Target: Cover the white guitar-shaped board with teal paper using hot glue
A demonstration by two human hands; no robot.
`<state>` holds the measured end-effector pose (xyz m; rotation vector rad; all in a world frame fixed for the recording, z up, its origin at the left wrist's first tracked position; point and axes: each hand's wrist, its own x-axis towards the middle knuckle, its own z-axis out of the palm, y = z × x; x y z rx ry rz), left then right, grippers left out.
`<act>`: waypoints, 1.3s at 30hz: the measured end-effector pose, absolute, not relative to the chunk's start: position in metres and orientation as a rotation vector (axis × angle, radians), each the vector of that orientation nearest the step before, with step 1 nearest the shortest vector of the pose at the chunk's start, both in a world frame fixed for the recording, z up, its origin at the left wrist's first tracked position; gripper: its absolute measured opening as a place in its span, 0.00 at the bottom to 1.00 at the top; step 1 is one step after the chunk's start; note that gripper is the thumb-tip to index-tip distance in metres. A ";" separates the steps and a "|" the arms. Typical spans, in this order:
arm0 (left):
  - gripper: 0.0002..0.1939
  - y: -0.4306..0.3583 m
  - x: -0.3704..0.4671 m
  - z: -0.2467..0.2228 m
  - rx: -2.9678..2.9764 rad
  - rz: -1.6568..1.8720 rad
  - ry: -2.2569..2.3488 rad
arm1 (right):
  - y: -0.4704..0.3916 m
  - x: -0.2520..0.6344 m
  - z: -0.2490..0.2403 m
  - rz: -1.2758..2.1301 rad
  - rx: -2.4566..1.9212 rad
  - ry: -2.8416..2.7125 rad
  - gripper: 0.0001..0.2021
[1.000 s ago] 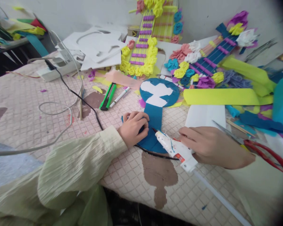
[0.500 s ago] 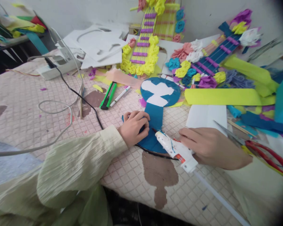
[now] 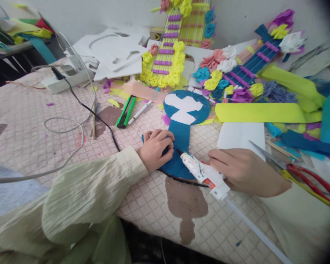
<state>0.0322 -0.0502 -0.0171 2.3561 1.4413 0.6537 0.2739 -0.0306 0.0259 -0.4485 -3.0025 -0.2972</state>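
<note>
A blue paper-covered shape lies on the quilted cloth, with a round top end showing white patches and a wider lower end. My left hand rests on its lower left part, fingers curled and pressed onto it; whether they pinch anything underneath is hidden. From the right, my right hand is wrapped round a white glue gun. The gun's dark nozzle points left and touches or hovers just over the blue paper, close to my left fingertips. A glue stick or cord trails from the gun's rear.
Scissors lie beside my right wrist. A green cutter and white pen are left of the blue shape. Behind stand a yellow paper guitar and a blue one. A power strip and cables occupy the left.
Both hands hold nearly the same pose. My right hand and the glue gun have shifted very slightly to the left.
</note>
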 end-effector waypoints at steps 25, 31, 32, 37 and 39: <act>0.07 -0.050 0.032 -0.018 2.350 0.668 1.438 | -0.029 0.275 0.026 -0.256 -0.474 -2.969 0.12; 0.07 -0.050 0.031 -0.018 2.342 0.661 1.437 | -0.028 0.275 0.026 -0.294 -0.460 -2.948 0.14; 0.07 -0.050 0.031 -0.018 2.341 0.664 1.442 | -0.028 0.275 0.026 -0.298 -0.459 -2.945 0.15; 0.07 -0.050 0.031 -0.019 2.345 0.669 1.438 | -0.028 0.275 0.025 -0.298 -0.471 -2.946 0.14; 0.07 -0.050 0.031 -0.019 2.345 0.669 1.436 | -0.028 0.275 0.025 -0.290 -0.471 -2.952 0.13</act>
